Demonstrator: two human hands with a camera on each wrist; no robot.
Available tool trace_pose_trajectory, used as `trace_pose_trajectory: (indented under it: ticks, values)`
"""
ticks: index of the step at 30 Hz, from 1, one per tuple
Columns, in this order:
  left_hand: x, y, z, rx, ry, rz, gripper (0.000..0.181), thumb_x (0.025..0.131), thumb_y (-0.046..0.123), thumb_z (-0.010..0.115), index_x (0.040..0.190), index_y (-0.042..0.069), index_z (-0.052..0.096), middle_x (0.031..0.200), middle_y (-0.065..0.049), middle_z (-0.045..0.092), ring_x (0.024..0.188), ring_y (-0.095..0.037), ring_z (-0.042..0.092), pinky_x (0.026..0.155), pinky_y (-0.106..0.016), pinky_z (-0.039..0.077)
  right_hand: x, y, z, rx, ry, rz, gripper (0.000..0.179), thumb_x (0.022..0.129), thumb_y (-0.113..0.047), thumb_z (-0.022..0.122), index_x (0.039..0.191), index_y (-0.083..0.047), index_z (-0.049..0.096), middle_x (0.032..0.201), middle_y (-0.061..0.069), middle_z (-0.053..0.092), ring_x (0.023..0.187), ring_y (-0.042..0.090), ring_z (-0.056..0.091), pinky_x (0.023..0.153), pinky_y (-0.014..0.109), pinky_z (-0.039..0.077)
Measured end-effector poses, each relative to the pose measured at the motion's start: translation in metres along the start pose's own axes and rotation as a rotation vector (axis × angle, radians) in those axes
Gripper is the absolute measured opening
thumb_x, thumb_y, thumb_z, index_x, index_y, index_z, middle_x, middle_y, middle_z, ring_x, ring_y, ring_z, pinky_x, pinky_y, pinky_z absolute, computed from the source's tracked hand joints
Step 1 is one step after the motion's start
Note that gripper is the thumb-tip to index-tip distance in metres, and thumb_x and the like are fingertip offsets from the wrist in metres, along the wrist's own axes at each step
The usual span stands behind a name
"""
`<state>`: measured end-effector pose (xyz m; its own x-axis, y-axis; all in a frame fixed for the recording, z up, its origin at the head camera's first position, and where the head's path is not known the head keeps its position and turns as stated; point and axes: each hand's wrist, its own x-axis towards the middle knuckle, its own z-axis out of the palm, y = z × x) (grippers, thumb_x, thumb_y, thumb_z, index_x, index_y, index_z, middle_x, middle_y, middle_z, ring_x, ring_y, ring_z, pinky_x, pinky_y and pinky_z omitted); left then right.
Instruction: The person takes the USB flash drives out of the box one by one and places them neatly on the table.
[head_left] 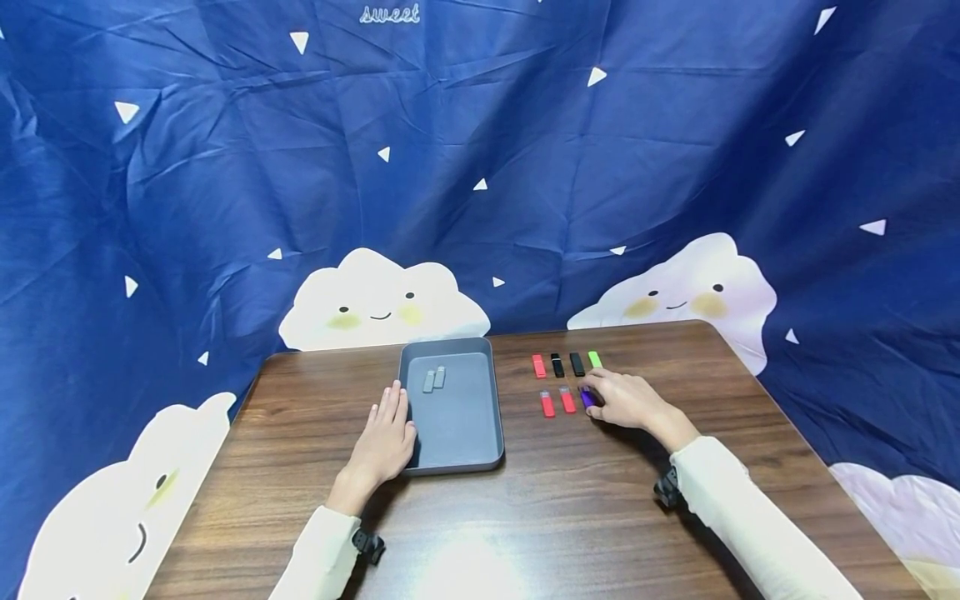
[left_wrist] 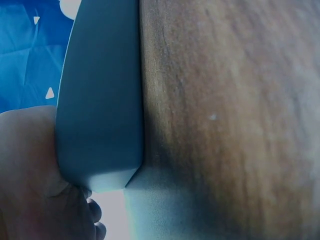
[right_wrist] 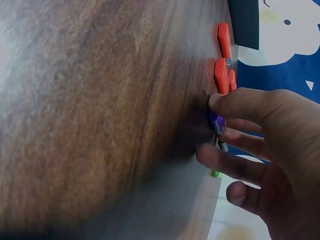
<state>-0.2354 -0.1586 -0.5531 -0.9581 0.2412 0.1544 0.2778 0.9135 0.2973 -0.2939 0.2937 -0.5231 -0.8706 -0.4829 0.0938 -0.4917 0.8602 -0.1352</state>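
Observation:
My left hand point(head_left: 384, 442) lies with straight fingers along the left rim of a dark grey tray point(head_left: 457, 433). In the left wrist view that hand point(left_wrist: 35, 175) is against the side of the tray point(left_wrist: 100, 100). Two grey USB sticks point(head_left: 439, 377) lie inside the tray near its far end. Over on the right, my right hand point(head_left: 628, 402) pinches a purple USB stick point(head_left: 587, 400) at the table. The right wrist view has the thumb at one end of the purple stick point(right_wrist: 216, 121), with fingers behind it and the other fingers spread.
Left of the right hand lie three red USB sticks point(head_left: 567, 402). Beyond it are two black sticks point(head_left: 577, 364) and a green stick point(head_left: 595, 359). The brown wooden table point(head_left: 570, 508) ends at a blue curtain point(head_left: 525, 208) with clouds.

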Motion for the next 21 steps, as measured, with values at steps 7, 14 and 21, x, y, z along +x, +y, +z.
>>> trace_pose_trajectory:
  ticks: [7,14,21]
  values:
    - [-0.002,0.003,-0.003,-0.027,0.009,0.0,0.064,0.11,0.019,0.04,0.163,-0.013,0.025,0.176,-0.028,0.017,0.164,-0.047,0.018,0.131,-0.065,0.021,-0.003,0.001,-0.001,0.004,0.013,-0.01,0.05,0.09,-0.028,0.081,0.136,-0.01,0.071,0.141,0.016,0.066,0.104,0.04,0.075,0.082,0.06,0.061]
    - [-0.002,0.003,-0.003,-0.028,0.011,0.004,0.063,0.11,0.019,0.038,0.163,-0.014,0.026,0.176,-0.028,0.017,0.164,-0.047,0.018,0.131,-0.065,0.021,-0.005,-0.001,-0.009,0.016,0.023,-0.001,0.047,0.092,-0.027,0.08,0.134,-0.008,0.072,0.138,0.015,0.067,0.102,0.038,0.075,0.081,0.059,0.061]
    - [0.001,-0.002,0.001,-0.005,-0.019,-0.009,0.064,0.112,0.022,0.039,0.164,-0.011,0.023,0.177,-0.024,0.012,0.165,-0.044,0.016,0.133,-0.063,0.02,-0.001,-0.004,-0.02,0.041,0.08,-0.017,0.023,0.094,-0.023,0.079,0.114,-0.012,0.076,0.117,0.006,0.071,0.09,0.028,0.075,0.072,0.052,0.06]
